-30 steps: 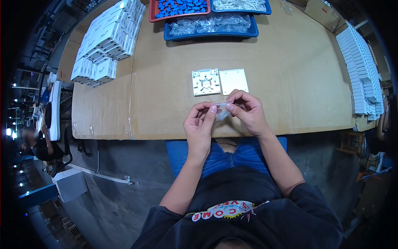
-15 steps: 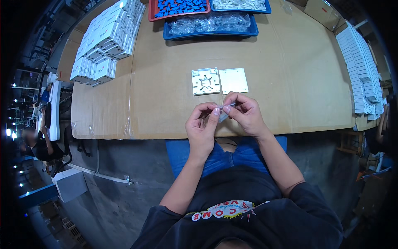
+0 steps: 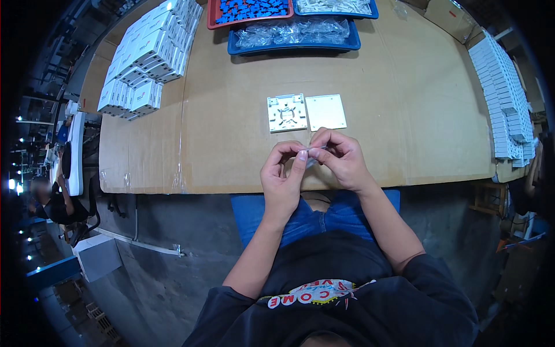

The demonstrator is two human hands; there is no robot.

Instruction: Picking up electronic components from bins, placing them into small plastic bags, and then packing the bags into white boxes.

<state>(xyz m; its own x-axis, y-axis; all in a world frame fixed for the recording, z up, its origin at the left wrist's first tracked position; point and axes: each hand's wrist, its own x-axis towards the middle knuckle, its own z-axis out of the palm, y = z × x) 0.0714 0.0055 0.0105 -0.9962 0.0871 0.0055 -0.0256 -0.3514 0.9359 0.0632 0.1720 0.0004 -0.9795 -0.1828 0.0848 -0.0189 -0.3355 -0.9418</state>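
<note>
My left hand (image 3: 284, 173) and my right hand (image 3: 341, 159) meet over the near edge of the table, thumbs and forefingers pinched together. Between them they hold a small clear plastic bag (image 3: 311, 162), mostly covered by my fingers; its contents cannot be made out. Just beyond my hands lies an open square white plastic box base (image 3: 287, 113), showing moulded clips and a round middle part. Beside it on the right rests a flat white square cover (image 3: 326, 112), close to my right fingertips but apart from them.
A red tray (image 3: 217, 23) of blue parts, a blue tray (image 3: 373, 13) of white parts and another blue tray (image 3: 234, 51) of clear bags stand at the back. White boxes are stacked at left (image 3: 139, 69) and right (image 3: 500, 95). Cardboard (image 3: 231, 156) covers the table. A person (image 3: 55, 199) sits far left.
My fingertips have drawn slightly closer together on the clear bag, and less of it shows below them. The white base and cover have not moved.
</note>
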